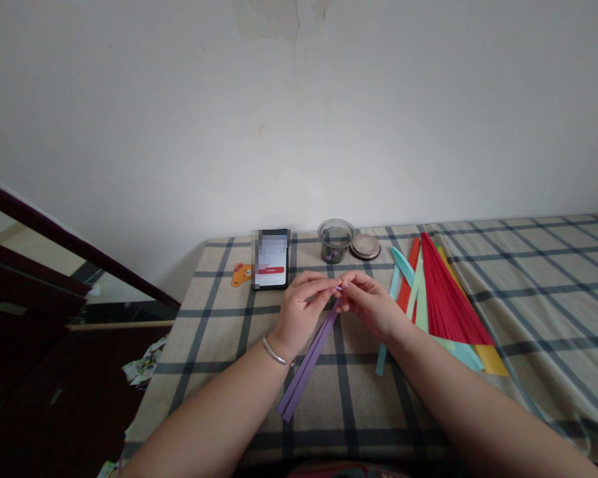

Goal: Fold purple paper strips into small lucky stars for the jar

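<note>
My left hand point(306, 302) and my right hand point(366, 300) meet over the middle of the table, fingertips pinched together. Between them is the narrow upper end of a purple paper strip point(309, 358), a small pale bit of it showing at the fingertips. Two flat lengths of purple paper hang down from there toward the front, lying side by side. The fingers hide how the end is folded. Just behind the hands stands a clear plastic cup point(335, 240) with small purple pieces at its bottom.
A phone point(272, 262) lies behind my left hand, beside an orange bear-shaped cutout point(240, 274). A round lid point(365, 246) is right of the cup. Red paper strips point(451, 305), with several other colours, fan out at right. The checked tablecloth point(219, 358) ends at left; a wall stands behind.
</note>
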Demonstrator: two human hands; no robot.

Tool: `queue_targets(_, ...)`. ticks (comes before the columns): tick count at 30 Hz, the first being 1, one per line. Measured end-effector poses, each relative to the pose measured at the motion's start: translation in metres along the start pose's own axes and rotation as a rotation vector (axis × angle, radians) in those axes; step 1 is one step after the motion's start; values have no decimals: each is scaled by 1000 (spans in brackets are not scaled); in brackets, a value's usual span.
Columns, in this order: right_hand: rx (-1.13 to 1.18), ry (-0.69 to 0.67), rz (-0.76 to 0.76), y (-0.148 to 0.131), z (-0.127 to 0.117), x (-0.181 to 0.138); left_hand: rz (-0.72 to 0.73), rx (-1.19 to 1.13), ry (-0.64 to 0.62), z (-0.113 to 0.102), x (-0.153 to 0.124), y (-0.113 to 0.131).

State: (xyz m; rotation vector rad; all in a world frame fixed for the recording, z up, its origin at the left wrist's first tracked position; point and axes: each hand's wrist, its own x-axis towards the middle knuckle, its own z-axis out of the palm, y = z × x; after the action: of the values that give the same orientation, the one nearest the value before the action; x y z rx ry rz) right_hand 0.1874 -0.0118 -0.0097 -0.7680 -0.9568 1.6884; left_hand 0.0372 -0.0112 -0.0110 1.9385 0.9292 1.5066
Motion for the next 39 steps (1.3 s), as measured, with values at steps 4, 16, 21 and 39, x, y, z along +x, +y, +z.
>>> queue_targets(4, 29, 35, 37, -1, 1, 0, -4, 29, -26, -1, 0, 3)
queue_targets(16, -68, 108, -40, -2, 0, 2, -193, -114, -56, 4, -5, -2)
queue_targets(21, -109, 136, -76, -3, 1, 2, -98, -2, -47, 2, -4, -3)
queue_targets(39, -5, 69, -14, -3, 2, 0, -28, 86, 29, 2, -2, 3)
